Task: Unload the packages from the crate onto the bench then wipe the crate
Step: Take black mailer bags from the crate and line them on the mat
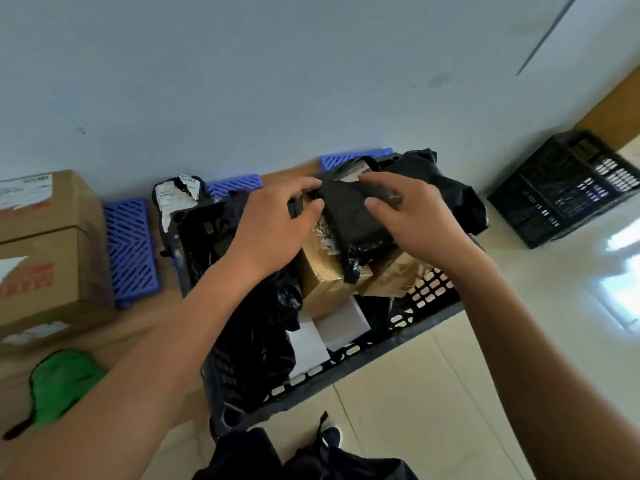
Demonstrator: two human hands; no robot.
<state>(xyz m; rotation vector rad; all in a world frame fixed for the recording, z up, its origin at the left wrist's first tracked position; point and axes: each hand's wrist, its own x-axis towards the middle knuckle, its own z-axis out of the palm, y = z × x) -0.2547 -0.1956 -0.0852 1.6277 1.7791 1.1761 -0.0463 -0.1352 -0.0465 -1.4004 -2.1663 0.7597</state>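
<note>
A black slatted crate (349, 362) stands on the pale floor against the wooden bench (138, 323). It holds black plastic-wrapped packages, brown taped parcels (322, 282) and white boxes (341, 323). Above the crate's middle, my left hand (273, 226) and my right hand (401, 209) grip a black-wrapped package (349, 216) from its two sides, thumbs on its near face. A green cloth (62, 386) lies on the bench at lower left.
Brown cardboard boxes (41, 247) sit on the bench at left. Blue slatted plastic panels (130, 251) lie along the grey wall. Another black crate (568, 185) stands on the floor at right. A black-clad leg and shoe (329, 434) show at the bottom.
</note>
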